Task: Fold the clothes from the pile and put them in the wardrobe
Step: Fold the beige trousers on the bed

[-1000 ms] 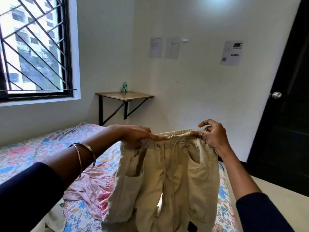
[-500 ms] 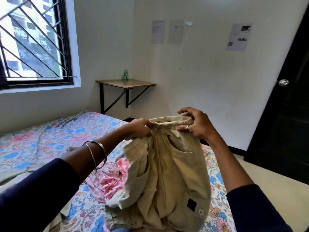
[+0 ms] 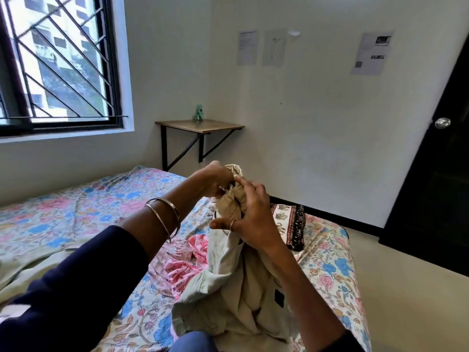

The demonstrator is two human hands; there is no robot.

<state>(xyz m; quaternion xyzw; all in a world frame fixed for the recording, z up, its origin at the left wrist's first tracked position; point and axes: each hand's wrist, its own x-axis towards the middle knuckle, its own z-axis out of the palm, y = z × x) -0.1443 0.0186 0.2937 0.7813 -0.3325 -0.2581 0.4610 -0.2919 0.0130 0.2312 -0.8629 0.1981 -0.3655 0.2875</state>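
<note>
While left hand [image 3: 215, 180] grips beige trousers [image 3: 243, 283], right hand [image 3: 250, 214] fingers pinch them.

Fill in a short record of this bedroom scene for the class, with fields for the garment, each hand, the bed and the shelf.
garment: beige trousers, waistband bunched up, legs hanging to the bed
left hand: left hand grips the waistband top
right hand: right hand holds the bunched fabric below it
bed: floral sheet, pink garment lying on it
shelf: wall shelf with a small green figure
</note>
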